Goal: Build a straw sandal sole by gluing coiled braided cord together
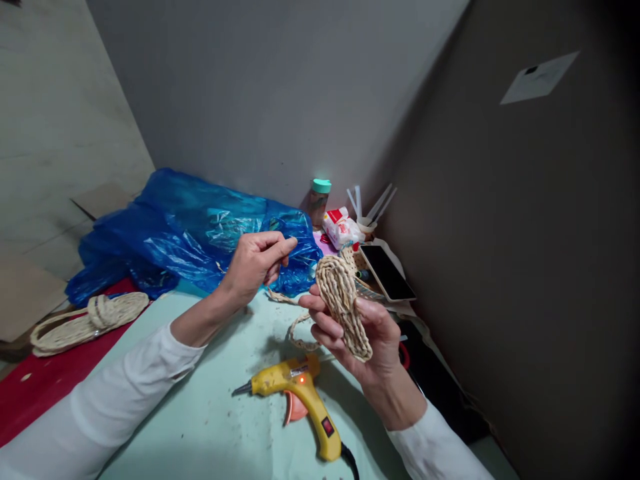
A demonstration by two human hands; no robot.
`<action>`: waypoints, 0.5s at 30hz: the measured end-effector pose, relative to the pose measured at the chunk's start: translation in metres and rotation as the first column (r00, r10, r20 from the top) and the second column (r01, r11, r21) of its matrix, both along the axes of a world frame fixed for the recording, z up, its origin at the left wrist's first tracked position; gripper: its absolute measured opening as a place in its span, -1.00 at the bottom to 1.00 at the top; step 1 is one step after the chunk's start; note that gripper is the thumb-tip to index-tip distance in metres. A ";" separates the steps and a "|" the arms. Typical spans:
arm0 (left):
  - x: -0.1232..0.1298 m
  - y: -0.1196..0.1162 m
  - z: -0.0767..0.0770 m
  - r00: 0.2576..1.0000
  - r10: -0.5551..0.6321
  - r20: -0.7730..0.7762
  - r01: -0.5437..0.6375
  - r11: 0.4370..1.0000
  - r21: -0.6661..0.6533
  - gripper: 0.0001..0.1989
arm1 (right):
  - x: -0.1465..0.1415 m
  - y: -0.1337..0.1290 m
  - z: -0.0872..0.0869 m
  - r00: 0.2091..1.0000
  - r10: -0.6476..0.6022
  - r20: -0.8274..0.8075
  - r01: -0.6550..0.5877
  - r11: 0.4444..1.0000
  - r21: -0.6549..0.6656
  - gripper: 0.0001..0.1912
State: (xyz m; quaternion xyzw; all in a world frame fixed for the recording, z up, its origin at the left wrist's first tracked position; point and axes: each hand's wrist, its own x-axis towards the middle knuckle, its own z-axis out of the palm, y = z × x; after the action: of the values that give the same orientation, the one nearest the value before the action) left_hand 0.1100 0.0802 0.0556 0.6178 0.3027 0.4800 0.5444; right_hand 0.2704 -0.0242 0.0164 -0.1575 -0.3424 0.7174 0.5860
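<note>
A coiled, sole-shaped piece of braided straw (343,303) is held up in my right hand (367,340), its fingers behind the piece and its thumb at the right edge. My left hand (260,263) is raised to the left of it, thumb and index finger pinched together; anything between them is too small to make out. A loose straw braid (300,333) trails on the pale green cloth behind my right hand. Below, a yellow glue gun (295,383) lies on its side, nozzle to the left, with a small red light lit.
A blue plastic bag (200,230) fills the back left. A woven straw slipper (93,323) lies on red cloth at left. At the back right are a teal-lidded jar (319,200), a tissue pack (343,229), glue sticks (377,205) and a phone (387,272).
</note>
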 end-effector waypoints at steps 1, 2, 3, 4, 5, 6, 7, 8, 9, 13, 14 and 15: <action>0.000 0.000 0.001 1.000 -0.015 -0.015 0.015 1.000 0.003 -0.66 | 0.000 0.000 0.000 1.000 -0.004 0.002 0.004 1.000 0.001 -0.55; 0.000 -0.001 0.002 0.999 -0.032 -0.024 0.032 0.999 0.004 -0.70 | 0.000 0.000 0.000 1.000 -0.007 0.005 0.007 1.000 0.002 -0.55; 0.001 -0.002 0.003 0.998 -0.049 -0.028 0.049 0.999 0.005 -0.75 | 0.000 0.000 0.000 1.000 -0.010 0.008 0.010 1.000 0.002 -0.55; 0.001 -0.002 0.004 0.997 -0.068 -0.027 0.068 0.998 0.006 -0.79 | -0.001 0.000 0.000 1.000 -0.011 0.012 0.011 1.000 0.002 -0.54; 0.002 -0.003 0.005 0.996 -0.086 -0.021 0.086 0.996 0.006 -0.83 | -0.001 0.000 0.000 1.000 -0.011 0.014 0.011 1.000 0.001 -0.54; 0.002 -0.004 0.005 0.994 -0.104 -0.013 0.104 0.995 0.006 -0.86 | -0.001 -0.001 0.000 1.000 -0.010 0.017 0.010 1.000 0.000 -0.54; 0.002 -0.004 0.005 0.993 -0.122 -0.007 0.122 0.993 0.004 -0.89 | -0.001 -0.001 0.000 1.000 -0.009 0.018 0.009 1.000 -0.001 -0.54; 0.002 -0.005 0.005 0.990 -0.139 -0.001 0.139 0.990 0.001 -0.91 | -0.001 -0.001 0.000 1.000 -0.007 0.020 0.007 1.000 -0.001 -0.54; 0.001 -0.005 0.004 0.988 -0.154 0.004 0.154 0.988 -0.004 -0.92 | -0.001 -0.001 -0.001 1.000 -0.004 0.021 0.004 1.000 -0.001 -0.54; -0.004 -0.005 0.001 0.983 -0.183 0.005 0.183 0.983 -0.027 -0.85 | -0.001 -0.001 -0.002 1.000 0.007 0.024 -0.007 1.000 0.008 -0.56; -0.007 -0.005 0.000 0.984 -0.178 -0.004 0.178 0.983 -0.035 -0.85 | -0.001 -0.001 -0.002 1.000 0.009 0.025 -0.009 1.000 0.010 -0.57; -0.010 -0.006 0.000 0.986 -0.167 -0.018 0.166 0.985 -0.041 -0.86 | -0.002 -0.001 -0.002 1.000 0.012 0.027 -0.013 1.000 0.011 -0.57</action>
State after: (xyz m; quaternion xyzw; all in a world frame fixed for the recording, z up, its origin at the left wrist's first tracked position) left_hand 0.1000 0.0744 0.0560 0.6350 0.2652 0.4201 0.5915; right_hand 0.2688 -0.0257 0.0148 -0.1615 -0.3551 0.7169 0.5778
